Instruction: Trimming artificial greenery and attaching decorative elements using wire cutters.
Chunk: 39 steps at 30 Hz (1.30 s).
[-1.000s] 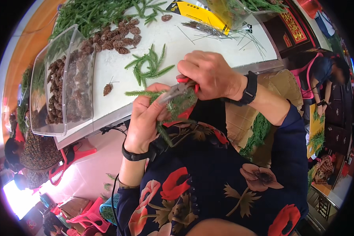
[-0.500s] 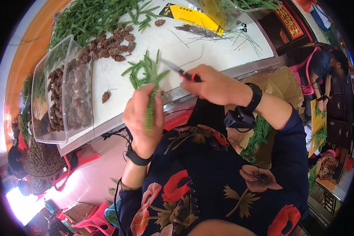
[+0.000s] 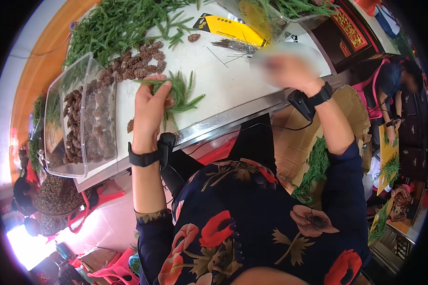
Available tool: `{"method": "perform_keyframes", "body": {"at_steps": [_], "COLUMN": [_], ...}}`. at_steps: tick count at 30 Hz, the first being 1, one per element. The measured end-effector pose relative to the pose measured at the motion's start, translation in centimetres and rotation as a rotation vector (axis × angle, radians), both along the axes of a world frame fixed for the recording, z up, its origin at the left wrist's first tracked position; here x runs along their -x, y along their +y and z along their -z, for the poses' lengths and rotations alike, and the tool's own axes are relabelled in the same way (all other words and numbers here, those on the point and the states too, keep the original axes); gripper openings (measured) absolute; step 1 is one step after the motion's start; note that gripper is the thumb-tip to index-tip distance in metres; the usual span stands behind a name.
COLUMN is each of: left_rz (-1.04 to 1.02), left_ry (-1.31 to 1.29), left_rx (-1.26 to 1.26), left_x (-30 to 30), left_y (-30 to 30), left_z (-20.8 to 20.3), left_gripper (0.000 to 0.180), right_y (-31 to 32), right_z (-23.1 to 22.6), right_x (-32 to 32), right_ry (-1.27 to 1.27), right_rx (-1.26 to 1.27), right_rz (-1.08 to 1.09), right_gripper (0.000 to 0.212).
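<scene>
My left hand (image 3: 148, 107) is at the table's near edge, closed on green artificial pine sprigs (image 3: 179, 95). The sprigs fan out to the right of its fingers, with one strand lying across them. My right hand (image 3: 294, 71) is over the right part of the table, close to a bundle of thin wires (image 3: 235, 45). Its fingers are smeared, with a dark reddish blur at their front, so what it holds cannot be made out. A small pine cone (image 3: 130, 126) shows partly beside my left wrist.
Pine cones (image 3: 140, 66) lie in a heap behind my left hand, near a clear plastic bin (image 3: 85, 142) of cones. A pile of green sprigs (image 3: 121, 28) covers the back left. A yellow package (image 3: 230, 29) lies at the back. Cardboard (image 3: 290, 152) stands below the table's right edge.
My left hand has moved left with the sprigs and turned. My right hand has moved right, away from the sprigs; the red-and-black-handled cutting tool it held is no longer clearly visible.
</scene>
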State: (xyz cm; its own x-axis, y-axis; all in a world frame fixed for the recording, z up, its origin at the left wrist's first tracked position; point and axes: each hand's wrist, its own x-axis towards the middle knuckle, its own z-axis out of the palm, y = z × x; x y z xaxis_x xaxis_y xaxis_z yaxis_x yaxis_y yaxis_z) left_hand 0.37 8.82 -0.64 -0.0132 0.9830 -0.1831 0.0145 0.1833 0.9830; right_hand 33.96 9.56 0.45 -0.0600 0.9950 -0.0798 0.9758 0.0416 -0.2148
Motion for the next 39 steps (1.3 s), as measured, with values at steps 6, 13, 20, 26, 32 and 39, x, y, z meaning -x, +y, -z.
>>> {"method": "perform_keyframes", "body": {"at_steps": [6,13,20,26,32,39], "left_rz": [-0.086,0.02,0.089,0.202,0.359,0.441], "left_ry": [1.035,1.3,1.189,1.48,1.577,1.762], "left_rx": [-0.539,-0.491,-0.671,-0.613,-0.831,-1.039], "left_x": [-0.2,-0.6,1.1,-0.4,-0.5,-1.7], "left_y": [0.1,-0.3,5.3,16.2,20.7,21.9], "left_z": [2.0,0.0,-4.4,-2.9,1.9,1.7], "left_gripper": [0.043,0.048,0.034,0.017,0.01,0.013], "right_y": [-1.3,-2.8,-3.5,-3.4,-3.5,-3.5], "right_z": [1.1,5.4,5.7,5.7,5.6,5.5], "right_x": [-0.6,-0.5,-0.2,0.0,0.2,0.1], "right_ry": [0.039,0.211,0.189,0.214,0.232,0.242], "right_rx": [-0.146,-0.556,-0.661,-0.651,-0.669,-0.659], "right_rz": [0.018,-0.019,-0.064,-0.033,-0.003,0.014], "right_gripper": [0.027,0.02,0.03,0.033,0.032,0.031]}}
